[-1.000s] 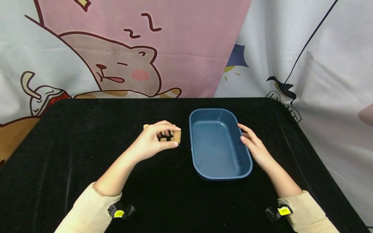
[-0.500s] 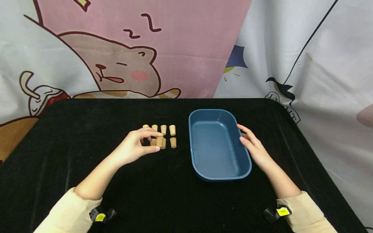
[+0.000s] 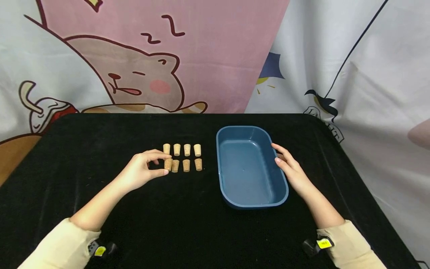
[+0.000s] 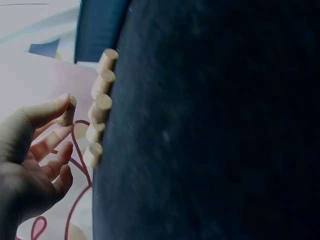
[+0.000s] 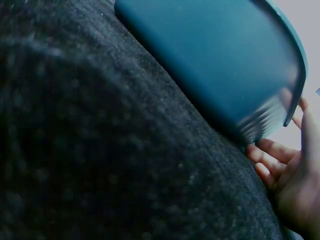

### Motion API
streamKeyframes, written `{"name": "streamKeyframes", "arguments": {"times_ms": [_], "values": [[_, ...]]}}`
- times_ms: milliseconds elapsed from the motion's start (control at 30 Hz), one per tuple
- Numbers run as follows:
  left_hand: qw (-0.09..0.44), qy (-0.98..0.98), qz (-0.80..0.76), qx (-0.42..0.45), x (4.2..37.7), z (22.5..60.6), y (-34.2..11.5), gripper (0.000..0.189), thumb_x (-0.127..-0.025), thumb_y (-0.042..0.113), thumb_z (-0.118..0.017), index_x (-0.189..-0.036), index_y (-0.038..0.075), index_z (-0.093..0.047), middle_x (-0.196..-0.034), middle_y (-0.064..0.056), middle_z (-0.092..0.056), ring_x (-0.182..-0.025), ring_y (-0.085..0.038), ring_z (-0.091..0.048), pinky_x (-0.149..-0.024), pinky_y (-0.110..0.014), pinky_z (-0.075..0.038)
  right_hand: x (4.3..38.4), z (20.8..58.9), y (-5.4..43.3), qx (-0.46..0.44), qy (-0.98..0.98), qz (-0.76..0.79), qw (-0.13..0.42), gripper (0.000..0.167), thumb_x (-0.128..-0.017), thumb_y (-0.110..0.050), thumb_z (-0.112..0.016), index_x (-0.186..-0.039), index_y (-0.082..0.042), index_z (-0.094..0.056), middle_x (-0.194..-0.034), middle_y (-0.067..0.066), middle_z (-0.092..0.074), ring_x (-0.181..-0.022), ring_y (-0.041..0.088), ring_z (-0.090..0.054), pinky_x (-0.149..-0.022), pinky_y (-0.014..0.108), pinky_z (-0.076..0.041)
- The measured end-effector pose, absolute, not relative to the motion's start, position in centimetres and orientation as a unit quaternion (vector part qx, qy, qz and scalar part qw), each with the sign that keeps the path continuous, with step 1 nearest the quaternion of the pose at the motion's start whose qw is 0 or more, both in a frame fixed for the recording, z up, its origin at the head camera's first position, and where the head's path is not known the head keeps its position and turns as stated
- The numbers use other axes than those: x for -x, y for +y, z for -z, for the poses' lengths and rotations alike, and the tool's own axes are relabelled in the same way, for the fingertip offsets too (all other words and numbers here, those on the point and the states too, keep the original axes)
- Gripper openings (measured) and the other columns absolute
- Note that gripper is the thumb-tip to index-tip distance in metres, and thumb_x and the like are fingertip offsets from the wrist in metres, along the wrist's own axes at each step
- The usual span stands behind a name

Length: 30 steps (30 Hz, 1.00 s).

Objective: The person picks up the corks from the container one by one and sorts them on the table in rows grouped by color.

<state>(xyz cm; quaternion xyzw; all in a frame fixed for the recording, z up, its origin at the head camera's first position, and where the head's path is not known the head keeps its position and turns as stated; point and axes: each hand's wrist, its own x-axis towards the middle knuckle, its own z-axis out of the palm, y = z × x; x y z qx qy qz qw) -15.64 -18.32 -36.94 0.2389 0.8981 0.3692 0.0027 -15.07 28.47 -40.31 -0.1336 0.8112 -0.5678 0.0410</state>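
Note:
My left hand (image 3: 142, 170) pinches a small tapered cork (image 3: 168, 164) between thumb and fingers, at the left end of the front row of corks (image 3: 186, 165). In the left wrist view, the pinched cork (image 4: 67, 112) is apart from the standing corks (image 4: 101, 107), and the other fingers are loosely bent. A blue rectangular tub (image 3: 246, 205) stands right of the corks, nothing in it. My right hand (image 3: 295, 172) touches the tub's right rim with thumb and forefinger. In the right wrist view, its other fingers (image 5: 270, 157) lie against the tub's lower outer wall.
Behind the front row stands a second row of corks (image 3: 182, 150). Everything rests on a black cloth-covered table (image 3: 201, 235). A printed curtain (image 3: 215, 56) hangs right behind the table's far edge.
My left hand has moved left with the cork, from near the tub to the left end of the front row, uncovering the other corks. My right hand stays at the tub's rim.

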Motion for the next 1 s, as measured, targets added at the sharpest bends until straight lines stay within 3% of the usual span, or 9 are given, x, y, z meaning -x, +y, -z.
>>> {"name": "streamKeyframes", "arguments": {"times_ms": [667, 1000], "values": [[0.029, 0.914, -0.344, -0.214, 16.7, 38.8, -19.7, 0.036, -0.083, 0.010, -0.075, -0.118, 0.006, -0.066, -0.116, -0.011, -0.061, -0.091, -0.023, -0.055, -0.071, -0.036, -0.045, 15.1, 40.3, 28.5, 0.139, 0.809, 0.569, 0.045, 0.051, -0.104, -0.024, -0.037, -0.152, -0.016, -0.022, -0.140, 0.029, -0.037, -0.106, 0.014, -0.056, -0.080, 0.033, -0.051], [0.029, 0.915, -0.344, -0.209, 17.0, 39.3, -19.5, 0.038, -0.083, 0.009, -0.074, -0.119, 0.007, -0.065, -0.114, -0.009, -0.060, -0.090, -0.023, -0.053, -0.070, -0.036, -0.044, 15.1, 40.2, 28.4, 0.128, 0.817, 0.560, 0.047, 0.052, -0.104, -0.027, -0.037, -0.153, -0.017, -0.021, -0.142, 0.028, -0.036, -0.115, 0.041, -0.049, -0.081, 0.034, -0.051]]}}
